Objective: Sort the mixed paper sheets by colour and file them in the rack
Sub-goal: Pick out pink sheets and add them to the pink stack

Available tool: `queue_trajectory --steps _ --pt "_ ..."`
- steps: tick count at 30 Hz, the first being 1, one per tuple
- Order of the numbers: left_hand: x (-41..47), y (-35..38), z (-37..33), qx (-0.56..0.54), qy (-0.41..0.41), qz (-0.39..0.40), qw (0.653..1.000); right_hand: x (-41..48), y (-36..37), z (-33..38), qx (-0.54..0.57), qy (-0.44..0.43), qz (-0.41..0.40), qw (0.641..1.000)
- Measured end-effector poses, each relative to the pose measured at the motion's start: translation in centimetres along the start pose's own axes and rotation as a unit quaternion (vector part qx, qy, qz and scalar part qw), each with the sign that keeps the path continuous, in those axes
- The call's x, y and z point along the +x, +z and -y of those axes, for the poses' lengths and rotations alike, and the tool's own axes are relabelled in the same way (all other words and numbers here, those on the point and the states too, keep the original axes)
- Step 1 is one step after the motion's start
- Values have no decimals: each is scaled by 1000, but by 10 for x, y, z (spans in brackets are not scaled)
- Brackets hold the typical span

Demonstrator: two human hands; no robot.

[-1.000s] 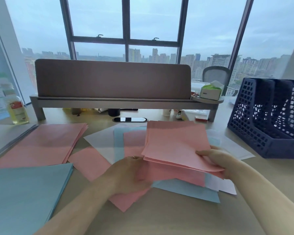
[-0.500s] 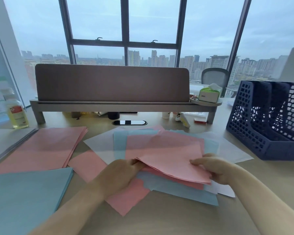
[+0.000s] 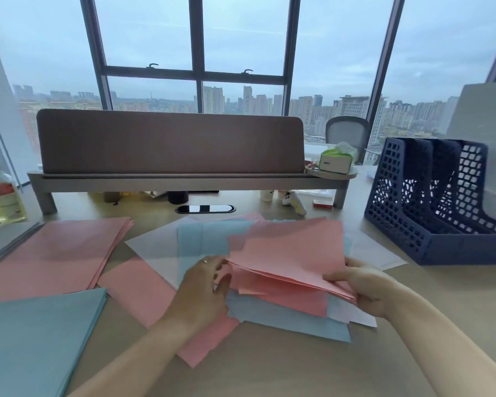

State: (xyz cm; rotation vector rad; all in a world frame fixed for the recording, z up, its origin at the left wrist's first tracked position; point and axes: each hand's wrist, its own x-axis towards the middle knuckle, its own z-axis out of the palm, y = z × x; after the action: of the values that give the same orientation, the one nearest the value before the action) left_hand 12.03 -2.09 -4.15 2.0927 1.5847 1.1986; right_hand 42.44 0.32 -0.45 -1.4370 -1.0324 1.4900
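A mixed heap of pink, blue and white sheets (image 3: 201, 245) lies at the desk's middle. My right hand (image 3: 361, 285) pinches the right edge of a small bundle of pink sheets (image 3: 292, 253), lifted slightly above the heap. My left hand (image 3: 204, 287) touches the bundle's left edge with curled fingers. A sorted pink stack (image 3: 55, 253) lies at the left, and a sorted blue stack (image 3: 35, 336) sits at the near left. The dark blue perforated rack (image 3: 407, 213) stands at the right, and its slots look empty.
A long desk shelf (image 3: 184, 179) with a brown screen runs across the back, with a tissue box (image 3: 337, 160) on its right end. A bottle (image 3: 5, 196) stands at the far left. Small items lie under the shelf. Windows lie beyond.
The pink bundle dropped towards the heap, then rose again at its right edge. My left hand slid from under the sheets to the bundle's left edge.
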Motion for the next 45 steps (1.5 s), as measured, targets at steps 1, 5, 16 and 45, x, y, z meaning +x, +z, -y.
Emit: queue_trajectory --steps 1,5,16,45 --pt "7 0 -6 -131 -139 -11 982 -3 -5 -1 19 -5 -1 1000" --pt "29 6 -37 -516 -378 92 763 -17 -16 -8 34 -22 5 999" --pt "66 39 -79 -412 -234 362 802 -40 -60 -25 48 41 3 998" --pt "94 44 -26 112 -62 141 982 1 -47 -40 60 -33 -129 989"
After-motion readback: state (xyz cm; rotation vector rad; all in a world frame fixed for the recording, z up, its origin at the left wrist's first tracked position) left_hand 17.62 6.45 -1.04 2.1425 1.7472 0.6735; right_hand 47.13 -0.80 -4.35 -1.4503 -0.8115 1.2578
